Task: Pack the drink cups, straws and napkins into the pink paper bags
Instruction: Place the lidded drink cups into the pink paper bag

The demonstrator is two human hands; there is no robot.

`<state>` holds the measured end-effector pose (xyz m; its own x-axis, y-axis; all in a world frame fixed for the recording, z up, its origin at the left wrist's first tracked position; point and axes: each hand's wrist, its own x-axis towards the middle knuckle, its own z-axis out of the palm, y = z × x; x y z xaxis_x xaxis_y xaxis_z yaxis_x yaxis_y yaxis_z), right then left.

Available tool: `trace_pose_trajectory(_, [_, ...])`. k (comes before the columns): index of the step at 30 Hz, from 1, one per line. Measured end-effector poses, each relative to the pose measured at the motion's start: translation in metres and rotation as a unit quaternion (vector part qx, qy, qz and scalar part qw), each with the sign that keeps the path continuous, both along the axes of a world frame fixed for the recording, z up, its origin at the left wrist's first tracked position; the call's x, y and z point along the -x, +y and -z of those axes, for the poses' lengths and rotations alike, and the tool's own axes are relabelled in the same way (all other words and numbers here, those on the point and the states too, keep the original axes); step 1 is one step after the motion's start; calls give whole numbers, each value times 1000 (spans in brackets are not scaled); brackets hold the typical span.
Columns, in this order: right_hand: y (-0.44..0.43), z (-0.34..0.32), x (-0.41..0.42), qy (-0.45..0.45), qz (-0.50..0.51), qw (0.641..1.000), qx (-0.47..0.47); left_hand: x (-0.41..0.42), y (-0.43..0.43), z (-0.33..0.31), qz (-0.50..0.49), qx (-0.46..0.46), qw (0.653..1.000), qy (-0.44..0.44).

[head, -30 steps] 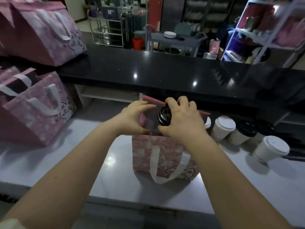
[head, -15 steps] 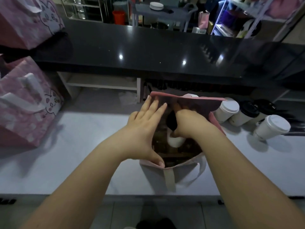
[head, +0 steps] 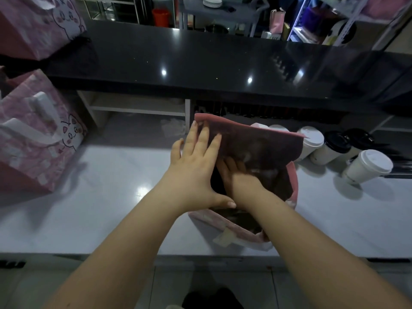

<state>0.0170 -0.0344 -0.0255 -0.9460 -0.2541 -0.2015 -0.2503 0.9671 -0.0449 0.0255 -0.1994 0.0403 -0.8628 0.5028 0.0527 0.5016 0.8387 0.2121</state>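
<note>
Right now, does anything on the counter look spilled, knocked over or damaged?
Nothing stands out. The cups beside the pink bag have their lids on, and no spill shows on the white counter. The left hand spreads the bag's mouth while the right hand reaches inside; what it holds is hidden.

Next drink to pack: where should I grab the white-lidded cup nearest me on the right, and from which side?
Take the white-lidded cup by its paper wall under the lid, coming from its near side with the right hand, now inside the pink bag. The near side faces bare counter, while the black-lidded cups stand close behind it; a snap-on lid alone may pull off.
</note>
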Motion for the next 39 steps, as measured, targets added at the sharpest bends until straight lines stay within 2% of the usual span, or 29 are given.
trace_pose_trajectory(7, [-9, 24, 3, 1, -11, 999, -46, -4, -2, -2, -12, 10, 1000, -3])
trace_pose_trajectory(10, [-11, 18, 8, -34, -12, 998, -55, -5, 0, -5, -8, -2, 1000, -8])
trace_pose_trajectory(13, [0, -10, 16, -148, 16, 989, 0, 1, 0, -12, -9, -23, 999, -25])
trace_pose_trajectory(15, [8, -41, 21, -171, 51, 982, 64, 7, 1, -20, -18, -32, 999, -31])
trace_pose_trajectory(20, [34, -102, 4, -22, 73, 989, 129, 11, 17, -39, -61, -9, 997, 39])
trace_pose_trajectory(22, [49, -115, -13, 38, 91, 980, 170, 10, 32, -46, -67, -27, 995, 62])
trace_pose_trajectory(26, [89, -125, -42, 142, 135, 963, 184, 9, 88, -59, -29, -85, 994, 53])
trace_pose_trajectory(29, [134, -128, -61, 174, 201, 946, 186, 6, 144, -63, 17, -110, 993, 49])
trace_pose_trajectory(33, [200, -125, -85, 190, 279, 925, 177, 0, 227, -63, 63, -85, 993, 54])
trace_pose_trajectory(39, [290, -99, -98, 181, 321, 911, 184, 4, 339, -30, 77, -42, 996, 28])
